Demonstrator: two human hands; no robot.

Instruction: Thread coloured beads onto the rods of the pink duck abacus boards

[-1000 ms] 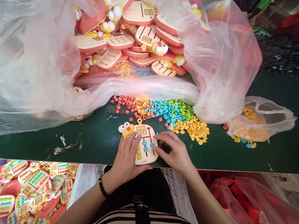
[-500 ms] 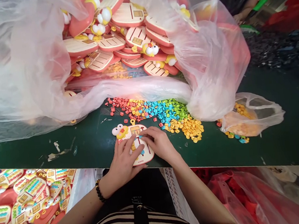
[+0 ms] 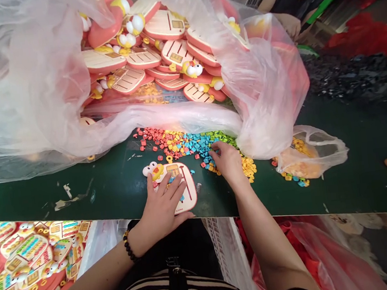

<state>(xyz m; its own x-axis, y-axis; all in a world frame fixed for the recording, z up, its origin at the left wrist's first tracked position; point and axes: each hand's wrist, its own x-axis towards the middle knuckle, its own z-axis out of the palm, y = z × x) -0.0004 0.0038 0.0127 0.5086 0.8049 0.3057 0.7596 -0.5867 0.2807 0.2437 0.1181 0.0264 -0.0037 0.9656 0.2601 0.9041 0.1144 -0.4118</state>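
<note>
My left hand (image 3: 163, 198) lies over a toy board (image 3: 189, 189) with a cream slotted face, a red rim and a yellow-beaked duck head with bulging white eyes (image 3: 152, 169). Its fingers are spread and cover part of the slots. A few blue and yellow pieces show on the board between and beside the fingers. To the right, my right hand (image 3: 228, 162) reaches into the pile of small plastic pieces, its thumb and fingers drawn together at the blue pieces (image 3: 196, 143). Whatever is between those fingertips is too small to make out.
Behind the pile, a large clear plastic bag (image 3: 257, 77) holds many unfilled boards (image 3: 168, 25). A small bag of yellow pieces (image 3: 307, 162) sits right. Filled boards (image 3: 28, 257) lie below the table edge at left. Another person's hand (image 3: 289, 24) is at upper right.
My right hand has left the toy board and moved right and up to the pile of pieces. My left hand stays on the board, its fingers more spread. The view has shifted slightly.
</note>
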